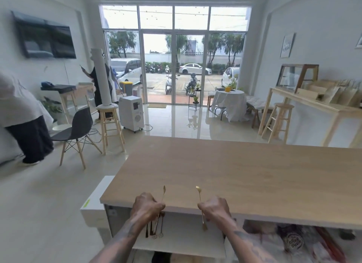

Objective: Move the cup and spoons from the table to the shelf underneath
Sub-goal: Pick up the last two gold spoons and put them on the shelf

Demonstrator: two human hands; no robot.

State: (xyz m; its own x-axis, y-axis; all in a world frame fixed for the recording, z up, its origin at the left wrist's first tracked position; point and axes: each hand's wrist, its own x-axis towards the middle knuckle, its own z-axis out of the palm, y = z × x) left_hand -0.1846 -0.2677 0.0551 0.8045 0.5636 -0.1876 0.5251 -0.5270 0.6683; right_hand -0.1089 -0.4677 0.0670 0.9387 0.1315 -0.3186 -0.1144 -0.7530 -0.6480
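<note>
My left hand (146, 206) is closed around a thin gold spoon (163, 193) at the near edge of the wooden table (244, 174); its bowl end points up over the tabletop. My right hand (215, 208) grips a second gold spoon (199, 193) the same way, its lower end hanging down in front of the white shelf (182, 241) under the table. Several dark and metal utensils (154, 228) lie on that shelf below my left hand. No cup is in view.
Bags and packets (295, 241) fill the shelf space at the right. A white box (94, 202) stands against the table's left end. A black chair (76, 131), wooden stools and a person (25, 123) are on the left of the tiled floor.
</note>
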